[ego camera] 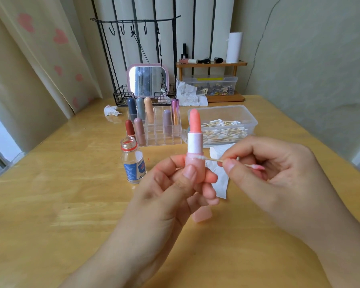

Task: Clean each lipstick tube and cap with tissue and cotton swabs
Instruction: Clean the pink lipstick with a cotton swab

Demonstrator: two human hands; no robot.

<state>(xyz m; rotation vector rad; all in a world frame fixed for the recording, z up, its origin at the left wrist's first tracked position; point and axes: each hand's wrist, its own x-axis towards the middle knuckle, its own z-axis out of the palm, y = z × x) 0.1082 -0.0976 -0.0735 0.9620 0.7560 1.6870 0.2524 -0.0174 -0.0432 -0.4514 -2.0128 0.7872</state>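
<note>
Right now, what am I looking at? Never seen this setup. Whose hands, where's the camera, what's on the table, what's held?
No robot: a person's bare hands, filmed by one wide-angle camera on their head, looking forward and down. The left hand grips an open pink lipstick, upright. The right hand pinches a swab, its tip touching the tube. On the table: an uncapped bottle, a clear rack holding capped lipsticks, a box of swabs, a tissue and a pink cap under the hands.
</note>
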